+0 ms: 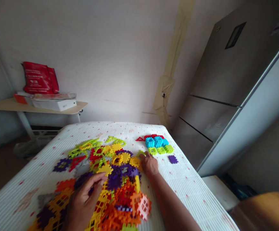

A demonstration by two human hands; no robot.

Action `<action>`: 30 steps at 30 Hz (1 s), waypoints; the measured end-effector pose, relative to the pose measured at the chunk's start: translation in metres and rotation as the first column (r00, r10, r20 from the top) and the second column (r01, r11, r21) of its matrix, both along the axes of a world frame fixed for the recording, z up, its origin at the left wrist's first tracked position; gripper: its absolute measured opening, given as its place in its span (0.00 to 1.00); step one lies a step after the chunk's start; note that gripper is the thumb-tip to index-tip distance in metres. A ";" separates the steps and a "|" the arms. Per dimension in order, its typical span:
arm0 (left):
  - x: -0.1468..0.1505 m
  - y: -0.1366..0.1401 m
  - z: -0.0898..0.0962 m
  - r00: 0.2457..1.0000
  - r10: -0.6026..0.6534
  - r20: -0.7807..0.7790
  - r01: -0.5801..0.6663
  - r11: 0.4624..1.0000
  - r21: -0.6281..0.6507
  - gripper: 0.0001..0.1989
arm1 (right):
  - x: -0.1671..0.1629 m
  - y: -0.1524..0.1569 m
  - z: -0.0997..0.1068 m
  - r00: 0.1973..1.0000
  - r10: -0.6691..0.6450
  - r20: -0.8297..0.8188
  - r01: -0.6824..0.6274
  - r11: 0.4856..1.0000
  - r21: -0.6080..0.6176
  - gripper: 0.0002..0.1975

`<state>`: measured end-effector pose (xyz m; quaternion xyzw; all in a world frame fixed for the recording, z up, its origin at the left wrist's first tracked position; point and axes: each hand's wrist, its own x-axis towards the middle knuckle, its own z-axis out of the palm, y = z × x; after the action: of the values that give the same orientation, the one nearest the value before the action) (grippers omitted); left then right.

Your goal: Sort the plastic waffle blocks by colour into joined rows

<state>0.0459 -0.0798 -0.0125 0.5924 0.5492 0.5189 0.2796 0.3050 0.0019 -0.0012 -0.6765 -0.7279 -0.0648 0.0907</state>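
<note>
My left hand (85, 197) hovers over the near left of a heap of notched plastic interlocking building pieces. Its thumb and forefinger are slightly apart, with nothing visible between them, beside a flat yellow piece (105, 169). At the heap's right edge my right hand (150, 164) reaches forward, its fingertips closed on a lime green piece (141, 153); the hand partly hides this grip. Purple pieces (114, 180), orange pieces (110, 216) and a pink window-shaped piece (144, 206) lie between my arms.
Beyond my right hand stand grouped turquoise pieces (157, 141), red pieces (154, 136) and a row of lime green pieces (161, 150). A single purple square (173, 159) lies apart on the white table cover (185, 195). A fridge (209, 83) stands right; a side table (4, 104) stands left.
</note>
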 end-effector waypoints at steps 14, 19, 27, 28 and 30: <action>-0.001 0.000 0.000 0.999 0.011 -0.040 -0.011 1.000 0.000 0.18 | 0.001 -0.001 0.000 0.998 0.059 -0.028 -0.058 0.998 0.028 0.14; -0.001 0.000 0.000 1.000 0.001 -0.027 -0.001 1.000 -0.001 0.18 | 0.002 0.002 -0.003 0.989 0.140 -0.039 -0.138 0.989 0.052 0.13; 0.001 -0.001 0.004 0.999 0.017 -0.040 -0.016 1.000 0.019 0.17 | 0.002 0.005 -0.006 0.992 0.126 -0.026 -0.125 0.990 0.065 0.12; 0.002 -0.001 0.004 0.999 0.021 -0.043 -0.020 1.000 0.024 0.17 | 0.003 0.006 -0.006 0.991 0.130 -0.025 -0.129 0.990 0.060 0.12; 0.002 -0.002 0.005 0.999 0.023 -0.047 -0.022 0.999 0.035 0.17 | 0.005 0.007 -0.006 0.987 0.156 -0.031 -0.155 0.987 0.051 0.13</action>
<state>0.0476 -0.0816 -0.0077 0.6029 0.5533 0.5173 0.2506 0.3100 0.0093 -0.0073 -0.6163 -0.7750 -0.0635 0.1246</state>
